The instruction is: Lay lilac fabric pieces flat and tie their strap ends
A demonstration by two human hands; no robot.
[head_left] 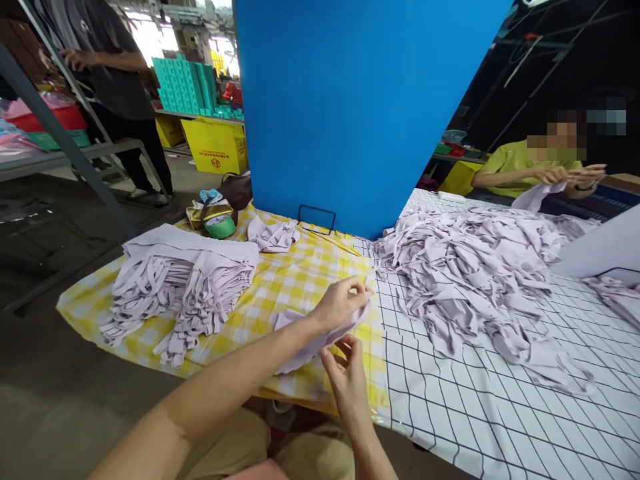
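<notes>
A pale lilac-grey fabric piece [295,353] with a narrow strap-like end lies partly on the yellow checked cloth in front of me. My left hand [343,303] reaches across above it, its fingertips pinching the raised narrow end. Just below, my right hand [349,370] has thumb and fingers curled at the lower edge of the same piece; the exact contact there is hard to see. To the left lies a layered stack of like pieces [190,250], straps hanging toward the table edge. On the right spreads a loose, tangled heap of the same fabric [460,267].
A tall blue panel [345,113] stands across the table, with a black wire stand [317,219] at its foot. A green tape roll [220,227] and a crumpled fabric piece [273,235] lie at the back left. A co-worker [520,170] handles fabric at the right.
</notes>
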